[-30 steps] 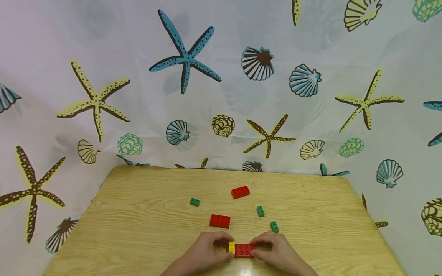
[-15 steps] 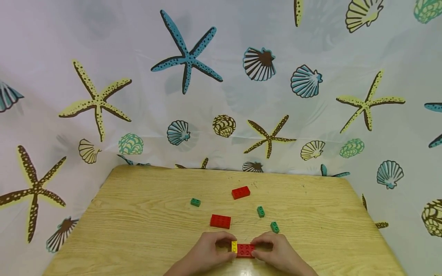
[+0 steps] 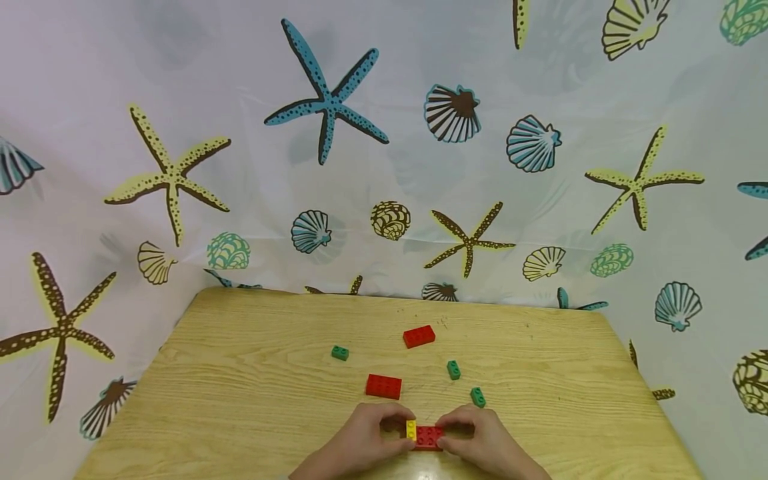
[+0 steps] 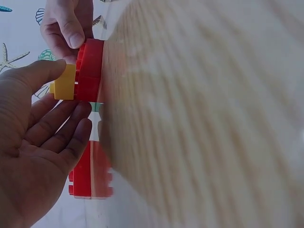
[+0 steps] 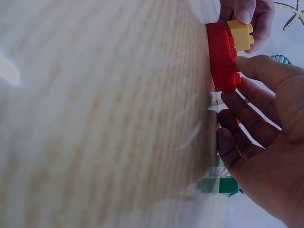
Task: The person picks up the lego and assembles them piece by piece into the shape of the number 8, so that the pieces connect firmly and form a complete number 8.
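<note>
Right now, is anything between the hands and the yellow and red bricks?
No. The left hand pinches the yellow brick, which sits on the red brick; the right hand holds the red brick's other end. Nothing intervenes.

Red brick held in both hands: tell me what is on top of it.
A small yellow brick sits on the left end of the red brick; the remaining studs are bare. The left hand and right hand hide its end faces.
</note>
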A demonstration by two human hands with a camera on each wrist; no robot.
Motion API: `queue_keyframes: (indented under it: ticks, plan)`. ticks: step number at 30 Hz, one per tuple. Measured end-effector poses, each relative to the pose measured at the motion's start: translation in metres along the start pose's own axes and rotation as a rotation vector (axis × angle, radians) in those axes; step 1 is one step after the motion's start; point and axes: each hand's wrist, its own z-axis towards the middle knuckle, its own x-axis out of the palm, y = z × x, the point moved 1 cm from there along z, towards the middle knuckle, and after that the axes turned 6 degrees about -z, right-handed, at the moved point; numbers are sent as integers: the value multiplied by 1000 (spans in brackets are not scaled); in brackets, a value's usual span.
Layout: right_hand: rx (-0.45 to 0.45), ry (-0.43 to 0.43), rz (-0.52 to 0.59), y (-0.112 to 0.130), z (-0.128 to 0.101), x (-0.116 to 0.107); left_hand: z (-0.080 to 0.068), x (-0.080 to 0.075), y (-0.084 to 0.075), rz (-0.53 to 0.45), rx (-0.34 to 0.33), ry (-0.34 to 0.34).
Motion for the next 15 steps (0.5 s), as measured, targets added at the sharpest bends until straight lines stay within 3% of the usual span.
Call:
queue_keyframes:
  ticks: [15]
  plan:
    - [3,0,-8,1,-1,0,2,-1,-6,10,-31,16]
